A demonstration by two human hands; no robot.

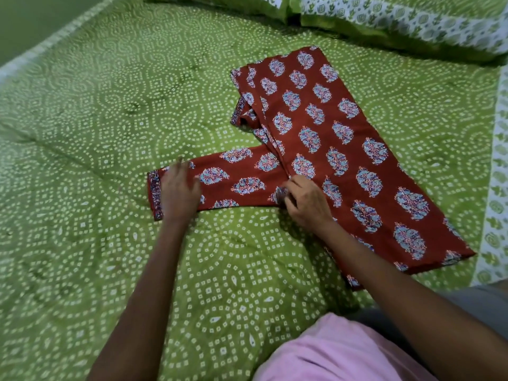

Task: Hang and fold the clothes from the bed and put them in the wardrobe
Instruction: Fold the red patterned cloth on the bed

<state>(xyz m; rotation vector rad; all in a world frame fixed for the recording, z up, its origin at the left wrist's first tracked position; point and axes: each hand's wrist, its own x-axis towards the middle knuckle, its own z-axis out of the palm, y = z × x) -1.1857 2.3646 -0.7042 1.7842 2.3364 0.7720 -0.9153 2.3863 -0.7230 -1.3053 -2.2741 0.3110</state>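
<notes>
- The rust-red cotton garment printed with pale blue leaf motifs lies flat on the green bedsheet dotted with white circle patterns, toward the right side of the bed; its body is already folded lengthwise into a long strip, and one sleeve sticks out to the left
- The left hand rests flat on the sleeve near its patterned cuff, fingers spread and relaxed, pressing the cloth down; the right hand sits where the sleeve meets the body, fingers curled and pinching a small bunch of fabric at the lower edge; the two hands are well apart, one at each end of the sleeve
- The step in hand appears to be smoothing the sleeve before folding it over the body; to do it well, the right hand should likely hold the shoulder seam as a fixed hinge while the left sweeps creases toward the cuff, then carries the cuff across so the sleeve lands inside the strip's edges
- The bunched fabric under the right fingers would probably leave a lump if folded in; flattening it first seems wise
- Green and white printed pillows lie at the head of the bed; pink cloth shows at the bottom; no wardrobe is in view
</notes>
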